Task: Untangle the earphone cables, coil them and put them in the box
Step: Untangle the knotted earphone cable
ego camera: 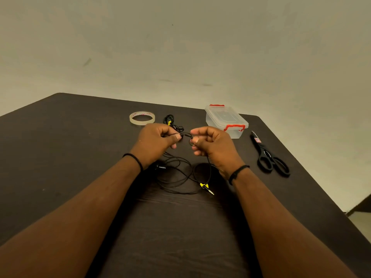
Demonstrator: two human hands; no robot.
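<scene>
left hand (158, 140) + right hand (210, 143) both pinching the earphone cable (176, 173) knot | yank apart and you'll tighten it; jack plug (208, 190) could snag the loose loops

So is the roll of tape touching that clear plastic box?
Apart. The head view shows the tape roll and the box separated by bare dark table, with a small bundle of black cable lying between them.

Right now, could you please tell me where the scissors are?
In the head view, the scissors lie on the right side of the table, just right of the plastic box and beyond the right hand.
</scene>
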